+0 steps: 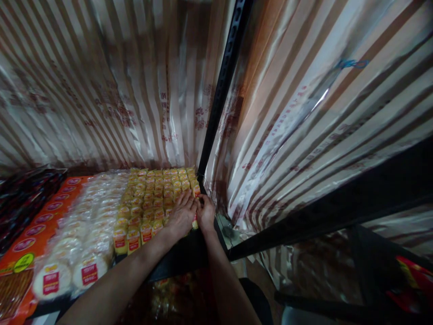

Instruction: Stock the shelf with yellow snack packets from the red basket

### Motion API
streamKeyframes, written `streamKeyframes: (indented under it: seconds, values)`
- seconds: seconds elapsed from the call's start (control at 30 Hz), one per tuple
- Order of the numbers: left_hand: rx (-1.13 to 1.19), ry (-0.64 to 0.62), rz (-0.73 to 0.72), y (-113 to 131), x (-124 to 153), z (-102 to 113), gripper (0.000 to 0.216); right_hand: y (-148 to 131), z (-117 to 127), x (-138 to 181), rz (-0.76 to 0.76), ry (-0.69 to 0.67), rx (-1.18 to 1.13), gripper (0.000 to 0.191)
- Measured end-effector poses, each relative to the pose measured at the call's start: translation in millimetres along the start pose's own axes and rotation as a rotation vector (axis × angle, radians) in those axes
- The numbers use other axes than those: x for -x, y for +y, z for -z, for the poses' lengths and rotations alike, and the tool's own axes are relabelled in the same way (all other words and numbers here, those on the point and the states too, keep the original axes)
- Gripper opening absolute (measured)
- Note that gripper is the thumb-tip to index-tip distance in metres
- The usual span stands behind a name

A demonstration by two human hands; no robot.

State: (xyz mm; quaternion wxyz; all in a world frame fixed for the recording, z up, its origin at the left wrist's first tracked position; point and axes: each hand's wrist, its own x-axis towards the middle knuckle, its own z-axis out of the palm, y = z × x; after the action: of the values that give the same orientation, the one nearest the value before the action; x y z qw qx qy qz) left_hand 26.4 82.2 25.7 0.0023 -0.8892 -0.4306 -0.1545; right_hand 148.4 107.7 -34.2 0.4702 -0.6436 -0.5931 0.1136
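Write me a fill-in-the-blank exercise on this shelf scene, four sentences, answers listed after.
1. Both hands rest on the small packets whose colour is ____.
2. The left hand lies flat, and the right hand is beside the black ____ of the rack.
3. The round white cakes lie to the ____ of the small packets.
4. The sheet hanging behind the shelf is patterned with ____.

Missing words: yellow; upright post; left; stripes

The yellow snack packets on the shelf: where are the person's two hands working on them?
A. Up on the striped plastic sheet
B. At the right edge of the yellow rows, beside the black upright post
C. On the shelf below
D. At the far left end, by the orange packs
B. Both the left hand and right hand rest on the yellow packets at their right edge, next to the black post.
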Motion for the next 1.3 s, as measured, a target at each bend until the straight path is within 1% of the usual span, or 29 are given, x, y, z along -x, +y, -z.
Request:
streamKeyframes:
  seconds: [0.1,0.23,0.47,0.57,0.63,0.8,0.9,0.93,1.0,1.07,1.13,1.17,1.2,1.27,1.3]
  values:
    - [-0.002,0.009,-0.002,-1,2,-5,0.044,0,1,-1,0.018,-0.005,0.02,0.026]
    - [0.009,0.013,0.007,-2,2,-8,0.043,0,-1,-3,0.028,0.008,-0.027,0.028]
    - [0.005,-0.014,0.011,2,1,-2,0.043,6,-2,-3,0.052,-0.014,-0.104,0.03]
    - [0.014,-0.004,0.002,6,2,2,0.043,10,-2,0,0.032,0.017,-0.125,0.032]
    - [0.025,0.006,-0.005,8,4,3,0.044,11,-2,2,0.01,0.014,-0.14,0.032]
    - [0.103,0.046,-0.024,18,21,6,0.045,2,9,10,-0.076,0.006,-0.147,0.033]
    - [0.195,0.1,-0.052,26,40,8,0.045,-10,22,25,-0.059,0.018,-0.188,0.033]
    - [0.224,0.119,-0.067,29,49,9,0.044,-15,27,32,-0.054,0.042,-0.203,0.033]
    - [0.274,0.145,-0.109,35,69,11,0.042,-25,36,54,-0.073,0.094,-0.251,0.034]
    - [0.32,0.147,-0.151,43,96,10,0.039,-34,46,84,-0.129,0.094,-0.335,0.036]
    - [0.365,0.128,-0.168,52,128,5,0.038,-41,54,120,-0.183,0.036,-0.386,0.034]
    - [0.377,0.093,-0.177,57,146,1,0.038,-42,58,139,-0.205,0.019,-0.396,0.033]
    - [0.391,0.053,-0.166,62,164,-5,0.038,-42,60,157,-0.235,-0.026,-0.4,0.032]
    - [0.437,-0.013,-0.088,71,198,-19,0.04,-37,60,190,-0.298,-0.158,-0.364,0.029]
    - [0.468,-0.082,-0.041,74,213,-26,0.044,-33,58,203,-0.327,-0.236,-0.352,0.026]
